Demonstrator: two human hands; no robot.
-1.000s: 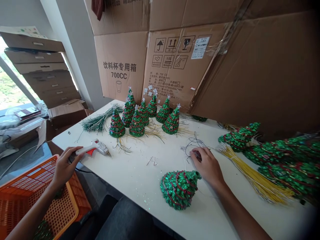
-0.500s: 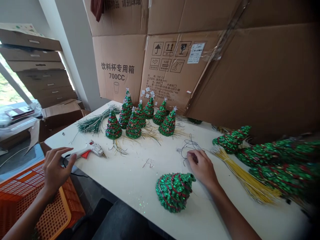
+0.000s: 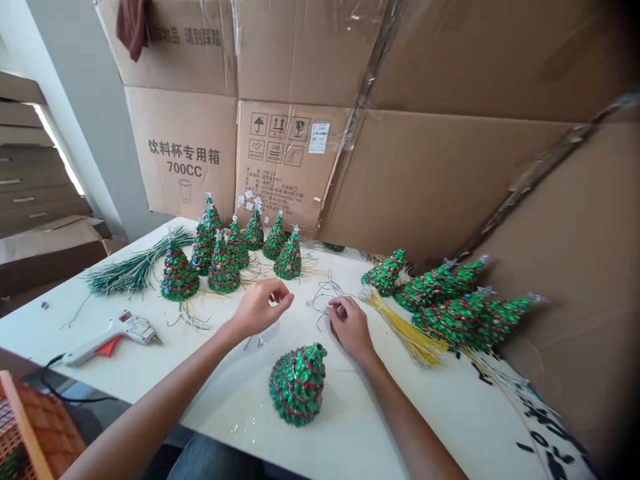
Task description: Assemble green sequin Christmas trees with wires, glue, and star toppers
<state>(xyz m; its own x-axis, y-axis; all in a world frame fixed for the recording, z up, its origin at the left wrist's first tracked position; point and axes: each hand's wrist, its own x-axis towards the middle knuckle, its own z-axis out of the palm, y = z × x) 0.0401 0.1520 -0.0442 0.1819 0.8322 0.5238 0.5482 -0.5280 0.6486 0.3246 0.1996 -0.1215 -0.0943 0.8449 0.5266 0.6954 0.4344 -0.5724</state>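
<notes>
On the white worktable [image 3: 425,407], you are pinching a thin black wire [image 3: 325,291] in your right hand [image 3: 351,327], your left hand [image 3: 263,308] hovering half-curled nearby, its grip unclear, a green sequined cone tree [image 3: 298,385] standing just below both.

At six o'clock, a sequinned tree ornament [image 3: 297,385] glitters green, wound with a spiralling red garland. At four o'clock lies a bundle of yellow wires [image 3: 407,330]; at eight o'clock, a glue gun [image 3: 113,345] shows white with an orange-red trigger guard. At twelve o'clock, brown cardboard [image 3: 183,143] carries black print.
</notes>
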